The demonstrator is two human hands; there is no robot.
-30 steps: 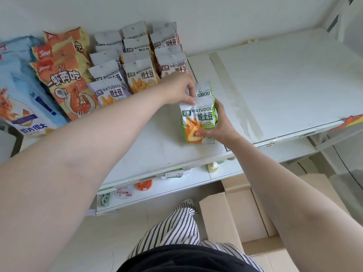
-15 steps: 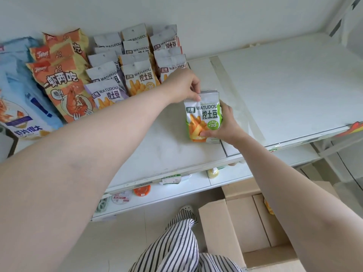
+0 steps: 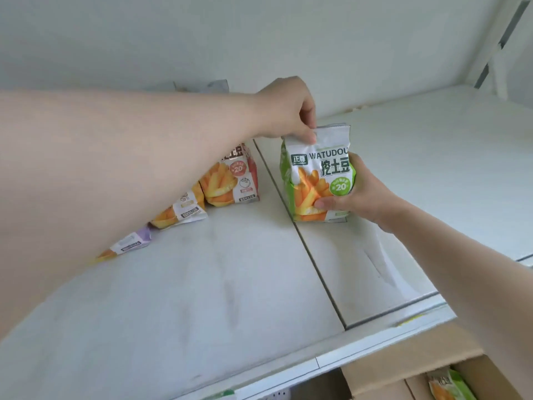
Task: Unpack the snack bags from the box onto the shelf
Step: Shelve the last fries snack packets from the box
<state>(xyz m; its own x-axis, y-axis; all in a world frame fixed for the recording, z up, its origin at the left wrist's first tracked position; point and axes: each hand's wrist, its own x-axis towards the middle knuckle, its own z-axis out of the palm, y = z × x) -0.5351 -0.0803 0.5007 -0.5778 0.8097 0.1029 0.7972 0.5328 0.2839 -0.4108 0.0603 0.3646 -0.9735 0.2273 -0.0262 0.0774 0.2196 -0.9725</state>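
A green-and-white snack bag [image 3: 313,180] with a fries picture stands upright on the white shelf [image 3: 230,284]. My left hand [image 3: 291,111] pinches its top seam from above. My right hand [image 3: 360,194] grips its lower right side, thumb on the front. To the left stand more bags of the same brand: a red one [image 3: 233,180], a yellow one [image 3: 181,212] and a purple one [image 3: 129,243], mostly hidden behind my left forearm. The open cardboard box [image 3: 403,368] sits below the shelf edge at the bottom right, with another green bag [image 3: 450,385] inside.
A seam between two shelf boards [image 3: 311,255] runs from back to front just under the held bag. The white back wall [image 3: 259,39] stands close behind the bags. A lower shelf lip [image 3: 259,394] shows at the bottom edge.
The view has closed in on the shelf and tilted up. The green bag has shifted slightly right and back, still held by both hands. The orange and blue bags at the left are out of view.
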